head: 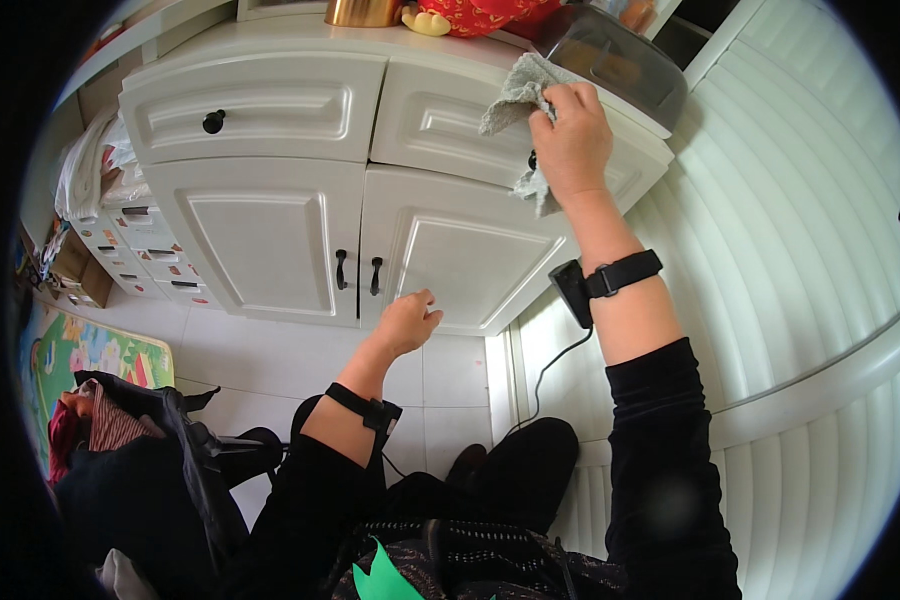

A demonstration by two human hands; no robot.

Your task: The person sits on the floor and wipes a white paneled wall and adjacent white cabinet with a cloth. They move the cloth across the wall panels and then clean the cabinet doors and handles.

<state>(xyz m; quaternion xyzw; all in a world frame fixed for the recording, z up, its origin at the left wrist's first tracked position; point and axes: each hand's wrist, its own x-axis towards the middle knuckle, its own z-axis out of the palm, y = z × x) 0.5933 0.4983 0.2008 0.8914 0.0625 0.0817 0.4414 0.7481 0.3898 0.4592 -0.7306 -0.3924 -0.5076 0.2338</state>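
Note:
My right hand [576, 142] grips a light grey textured cloth [516, 101] at the front of the cabinet's right drawer [442, 120]. Part of the cloth hangs below the hand, and the drawer's black knob is mostly hidden behind my fingers. Lower down, my left hand [406, 322] holds nothing, its fingers loosely bent and a little apart. It is in front of the right cabinet door [465, 262], near the black door handle [376, 276]; contact with the door cannot be made out. The left drawer [255, 112] and left door [259, 240] are closed.
On the cabinet top stand a copper-coloured container [364, 12], a red patterned figure [472, 15] and a dark translucent lidded box [615, 64]. A ribbed white door [787, 187] borders the right. Small drawer units [150, 251], a play mat [139, 349] and a fabric-filled dark bag [142, 480] lie left.

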